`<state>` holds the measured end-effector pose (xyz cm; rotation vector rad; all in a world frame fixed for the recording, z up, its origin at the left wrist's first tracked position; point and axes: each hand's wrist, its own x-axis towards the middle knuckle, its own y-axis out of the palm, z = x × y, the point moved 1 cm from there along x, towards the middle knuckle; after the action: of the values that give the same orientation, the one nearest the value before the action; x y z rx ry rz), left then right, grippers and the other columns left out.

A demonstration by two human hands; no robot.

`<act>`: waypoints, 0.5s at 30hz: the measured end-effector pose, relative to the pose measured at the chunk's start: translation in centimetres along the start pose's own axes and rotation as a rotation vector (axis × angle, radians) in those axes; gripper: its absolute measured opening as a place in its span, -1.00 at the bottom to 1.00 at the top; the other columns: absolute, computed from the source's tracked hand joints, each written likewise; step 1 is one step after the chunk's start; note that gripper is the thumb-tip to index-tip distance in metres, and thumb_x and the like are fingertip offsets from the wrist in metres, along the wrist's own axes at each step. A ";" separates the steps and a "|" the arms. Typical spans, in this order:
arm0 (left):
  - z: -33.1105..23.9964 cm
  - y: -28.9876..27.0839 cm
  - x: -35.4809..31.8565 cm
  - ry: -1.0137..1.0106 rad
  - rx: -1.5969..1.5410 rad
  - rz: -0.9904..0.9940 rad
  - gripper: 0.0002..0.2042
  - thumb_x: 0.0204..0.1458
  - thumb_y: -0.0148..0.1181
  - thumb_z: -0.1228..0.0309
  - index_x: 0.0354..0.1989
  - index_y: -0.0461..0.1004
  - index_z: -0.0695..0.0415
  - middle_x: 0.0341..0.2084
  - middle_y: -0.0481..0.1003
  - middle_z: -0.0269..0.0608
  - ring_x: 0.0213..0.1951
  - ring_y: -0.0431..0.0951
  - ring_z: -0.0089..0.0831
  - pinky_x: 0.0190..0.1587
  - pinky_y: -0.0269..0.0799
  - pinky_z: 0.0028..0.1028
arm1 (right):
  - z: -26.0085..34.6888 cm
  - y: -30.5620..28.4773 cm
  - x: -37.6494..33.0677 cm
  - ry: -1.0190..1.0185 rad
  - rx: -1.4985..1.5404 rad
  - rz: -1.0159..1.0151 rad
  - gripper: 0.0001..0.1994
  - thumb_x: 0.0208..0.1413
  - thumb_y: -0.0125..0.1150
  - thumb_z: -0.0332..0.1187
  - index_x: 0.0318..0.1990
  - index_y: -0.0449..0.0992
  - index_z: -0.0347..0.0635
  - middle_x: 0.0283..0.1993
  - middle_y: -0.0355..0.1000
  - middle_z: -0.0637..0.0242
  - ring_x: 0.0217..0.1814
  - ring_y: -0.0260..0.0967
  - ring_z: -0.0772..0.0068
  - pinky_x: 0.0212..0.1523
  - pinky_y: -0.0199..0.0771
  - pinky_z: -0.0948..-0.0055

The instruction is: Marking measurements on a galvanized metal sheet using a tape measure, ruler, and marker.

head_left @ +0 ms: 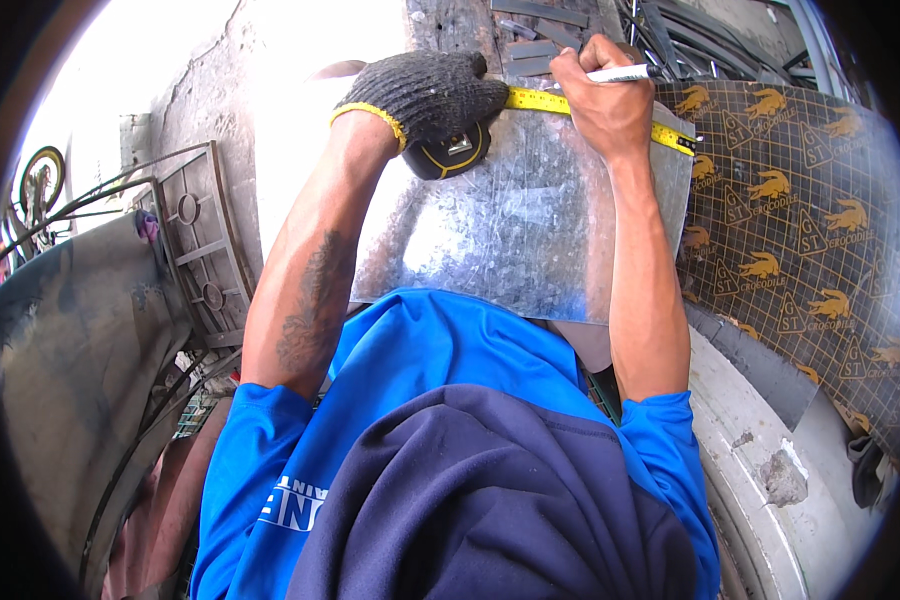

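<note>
A shiny grey metal sheet [510,230] lies flat before me. Across its far side runs the yellow blade of a tape measure [540,100], pulled out toward the right edge of the sheet. My left hand [420,95], in a dark knitted glove with a yellow cuff, is closed around the tape measure; its black case shows below the fingers. Bare, my right hand [610,100] grips a white marker pen [625,73] with a dark end, above the blade. The pen's writing tip is hidden behind the fingers, so whether it touches the sheet cannot be told.
Grey metal strips [540,30] lie beyond the sheet. At right stands a dark board [790,200] with a gold grid pattern. A metal frame with rings [205,240] leans at left, near a draped cloth-like cover [80,370]. A chipped pale ledge [760,450] runs at lower right.
</note>
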<state>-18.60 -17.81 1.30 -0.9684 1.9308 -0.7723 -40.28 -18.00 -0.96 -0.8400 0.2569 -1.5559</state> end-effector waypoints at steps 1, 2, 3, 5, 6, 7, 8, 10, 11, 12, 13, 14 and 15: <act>0.0 0.0 0.0 -0.002 0.000 -0.001 -0.47 0.26 0.04 -0.09 0.08 0.59 0.12 -0.18 0.65 0.14 -0.14 0.69 -0.01 -0.04 0.56 -0.16 | 0.0 0.0 0.0 -0.011 0.002 -0.002 -0.63 0.14 0.34 -0.33 -0.58 0.28 -0.25 -0.66 0.17 0.48 -0.55 0.03 0.69 -0.55 0.15 0.45; 0.1 0.0 0.0 -0.004 -0.026 0.016 -0.48 0.26 0.04 -0.09 0.07 0.59 0.11 -0.20 0.65 0.13 -0.15 0.69 -0.02 -0.05 0.55 -0.15 | 0.0 0.1 0.0 -0.012 0.003 -0.001 -0.63 0.14 0.34 -0.33 -0.58 0.28 -0.25 -0.66 0.17 0.48 -0.55 0.03 0.69 -0.55 0.15 0.45; 0.1 0.0 0.0 -0.005 -0.053 0.033 -0.49 0.26 0.04 -0.09 0.05 0.59 0.10 -0.21 0.66 0.13 -0.17 0.69 -0.03 -0.07 0.55 -0.15 | 0.1 0.1 0.0 -0.012 0.004 -0.012 -0.63 0.14 0.34 -0.33 -0.57 0.28 -0.25 -0.65 0.17 0.48 -0.55 0.03 0.69 -0.55 0.14 0.45; 0.4 -0.2 0.0 0.019 -0.087 0.045 -0.49 0.26 0.05 -0.10 0.04 0.59 0.09 -0.23 0.66 0.12 -0.18 0.69 -0.03 -0.08 0.55 -0.15 | 0.0 0.1 0.0 -0.012 0.004 -0.023 -0.63 0.15 0.34 -0.34 -0.57 0.28 -0.25 -0.65 0.17 0.48 -0.55 0.03 0.69 -0.55 0.14 0.45; 0.4 -0.3 -0.1 0.041 -0.120 0.057 -0.50 0.25 0.05 -0.10 0.02 0.60 0.08 -0.24 0.66 0.11 -0.19 0.69 -0.04 -0.09 0.55 -0.14 | -0.1 0.0 0.0 -0.024 -0.008 -0.014 -0.63 0.15 0.34 -0.33 -0.57 0.29 -0.25 -0.65 0.17 0.48 -0.55 0.03 0.69 -0.55 0.14 0.45; 0.5 -0.2 0.0 0.041 -0.120 0.056 -0.50 0.25 0.05 -0.10 0.02 0.60 0.08 -0.24 0.66 0.11 -0.19 0.69 -0.04 -0.09 0.55 -0.14 | -0.2 0.0 0.1 -0.035 -0.020 -0.005 -0.63 0.15 0.34 -0.33 -0.57 0.29 -0.24 -0.65 0.17 0.49 -0.55 0.03 0.69 -0.55 0.15 0.45; 0.6 -0.1 0.0 0.048 -0.113 0.049 -0.50 0.25 0.06 -0.10 0.02 0.60 0.08 -0.25 0.66 0.10 -0.20 0.70 -0.04 -0.10 0.55 -0.14 | -0.3 0.0 0.0 -0.036 -0.021 -0.006 -0.63 0.15 0.34 -0.33 -0.57 0.29 -0.24 -0.65 0.17 0.49 -0.55 0.03 0.69 -0.55 0.15 0.45; 0.7 0.0 0.1 0.051 -0.106 0.041 -0.51 0.24 0.07 -0.11 0.01 0.60 0.07 -0.25 0.66 0.09 -0.21 0.70 -0.04 -0.11 0.55 -0.14 | -0.3 0.1 0.0 -0.012 -0.015 -0.006 -0.64 0.15 0.35 -0.32 -0.57 0.30 -0.23 -0.65 0.17 0.49 -0.55 0.04 0.69 -0.55 0.15 0.45; 0.8 0.0 0.2 0.057 -0.082 0.040 -0.51 0.24 0.07 -0.11 0.01 0.60 0.07 -0.25 0.66 0.09 -0.21 0.70 -0.04 -0.11 0.55 -0.15 | -0.2 0.1 0.0 -0.012 -0.015 -0.006 -0.64 0.15 0.35 -0.32 -0.57 0.30 -0.23 -0.65 0.17 0.49 -0.55 0.04 0.69 -0.55 0.15 0.45; 0.8 0.0 0.3 0.065 -0.059 0.041 -0.51 0.24 0.07 -0.10 0.01 0.59 0.06 -0.24 0.67 0.09 -0.20 0.70 -0.04 -0.11 0.56 -0.15 | -0.2 0.0 0.0 -0.014 -0.015 -0.003 -0.64 0.16 0.34 -0.31 -0.57 0.31 -0.22 -0.65 0.17 0.48 -0.56 0.04 0.69 -0.55 0.15 0.44; 0.7 0.0 0.2 0.065 -0.059 0.041 -0.51 0.24 0.07 -0.10 0.01 0.59 0.06 -0.24 0.67 0.09 -0.20 0.70 -0.04 -0.11 0.56 -0.15 | -0.2 0.0 0.0 -0.016 -0.016 0.001 -0.64 0.16 0.34 -0.31 -0.57 0.31 -0.22 -0.65 0.17 0.48 -0.56 0.04 0.69 -0.56 0.15 0.44; 0.6 -0.1 0.2 0.044 -0.060 0.038 -0.51 0.24 0.07 -0.10 0.01 0.59 0.07 -0.24 0.67 0.08 -0.20 0.70 -0.05 -0.10 0.56 -0.16 | -0.2 0.0 0.0 -0.016 -0.016 0.000 -0.64 0.16 0.34 -0.31 -0.57 0.31 -0.22 -0.65 0.17 0.48 -0.56 0.04 0.69 -0.56 0.15 0.44; 0.5 -0.1 0.2 0.021 -0.061 0.034 -0.51 0.24 0.07 -0.10 0.01 0.59 0.07 -0.25 0.67 0.08 -0.19 0.70 -0.05 -0.10 0.56 -0.17 | -0.3 0.0 0.0 -0.018 -0.022 0.008 -0.63 0.16 0.34 -0.30 -0.57 0.31 -0.22 -0.65 0.17 0.48 -0.56 0.05 0.69 -0.56 0.16 0.44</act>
<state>-18.19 -18.08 1.04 -0.9655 1.9946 -0.7103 -40.44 -18.06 -1.14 -0.8684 0.2646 -1.5404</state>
